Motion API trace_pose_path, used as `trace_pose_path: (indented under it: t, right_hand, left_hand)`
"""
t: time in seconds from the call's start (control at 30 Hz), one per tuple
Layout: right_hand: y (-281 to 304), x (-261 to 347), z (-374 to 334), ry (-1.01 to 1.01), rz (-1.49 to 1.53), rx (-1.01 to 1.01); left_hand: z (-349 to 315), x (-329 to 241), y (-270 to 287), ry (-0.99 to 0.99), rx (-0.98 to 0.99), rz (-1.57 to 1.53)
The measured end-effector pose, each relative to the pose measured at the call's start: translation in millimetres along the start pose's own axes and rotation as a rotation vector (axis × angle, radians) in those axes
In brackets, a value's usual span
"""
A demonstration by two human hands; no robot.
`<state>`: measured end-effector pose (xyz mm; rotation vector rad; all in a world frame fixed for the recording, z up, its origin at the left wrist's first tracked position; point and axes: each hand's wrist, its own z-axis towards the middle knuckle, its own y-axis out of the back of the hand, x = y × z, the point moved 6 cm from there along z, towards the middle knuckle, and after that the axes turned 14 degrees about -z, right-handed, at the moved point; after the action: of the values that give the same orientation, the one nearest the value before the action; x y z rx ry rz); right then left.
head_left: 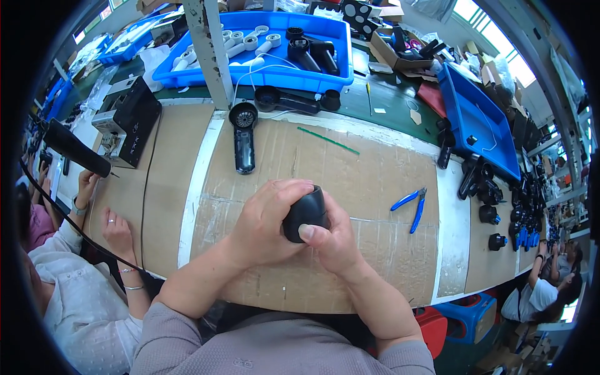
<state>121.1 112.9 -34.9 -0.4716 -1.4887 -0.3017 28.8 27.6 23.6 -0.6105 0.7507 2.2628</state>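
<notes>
Both my hands are closed around a rounded black plastic housing (306, 214), held above the cardboard-covered bench (275, 287). My left hand (265, 215) wraps its left side, with the fingers over the top. My right hand (337, 234) grips the right side, its thumb pressed on the lower front. The palms hide much of the part. Beyond my hands lies a black handle-shaped housing (244, 147) with a round grilled end. A thin green strip (328, 141) lies to its right. Blue-handled nippers (412, 206) rest on the right, jaws pointing away.
At the back, a blue tray (250, 77) holds white and black housings. Another blue tray (481, 125) stands at the right, near several black parts (481, 178). A black machine (134, 119) and a co-worker's hands (117, 232) with a black power screwdriver (75, 149) are at left.
</notes>
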Motion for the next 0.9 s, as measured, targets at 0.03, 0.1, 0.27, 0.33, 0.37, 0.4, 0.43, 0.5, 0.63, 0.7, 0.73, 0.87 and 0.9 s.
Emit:
trace_pose_path:
  t: [0.03,0.1,0.27,0.33,0.37,0.4,0.43,0.5,0.63,0.7,0.73,0.87,0.9]
  right_hand:
    - [0,0,0,-0.006,-0.001,0.001]
    - [-1,1,0,-0.018,-0.002,0.003]
    - [5,6,2,0.046,-0.054,0.064]
    - [9,11,2,0.021,-0.054,0.076]
    - [12,14,2,-0.008,-0.053,0.089]
    - [14,17,2,-0.038,-0.053,0.101]
    - [15,18,1,-0.067,-0.053,0.112]
    - [18,20,2,-0.049,-0.100,0.109]
    - [19,19,0,-0.037,-0.217,0.140]
    - [20,18,1,-0.055,-0.247,0.148]
    - [20,18,1,-0.064,-0.262,0.155]
    - [25,6,7,0.040,-0.206,0.140]
    - [24,3,7,0.088,-0.168,0.127]
  left_hand:
    - [0,0,0,0.001,-0.001,-0.001]
    - [0,0,1,0.003,-0.004,-0.002]
    - [4,-1,0,0.019,0.030,-0.023]
    - [6,-5,0,-0.001,0.061,-0.030]
    - [7,-7,-2,-0.017,0.091,-0.036]
    - [7,-9,-3,-0.034,0.121,-0.044]
    - [8,-11,-5,-0.051,0.151,-0.053]
    - [7,-11,-6,-0.063,0.158,-0.051]
    - [3,-11,-8,-0.045,0.168,-0.022]
    - [4,-12,-8,-0.035,0.182,-0.013]
    - [4,-13,-7,-0.030,0.188,-0.006]
    - [12,-12,-2,0.048,0.180,-0.070]
    - [12,-11,0,0.090,0.175,-0.110]
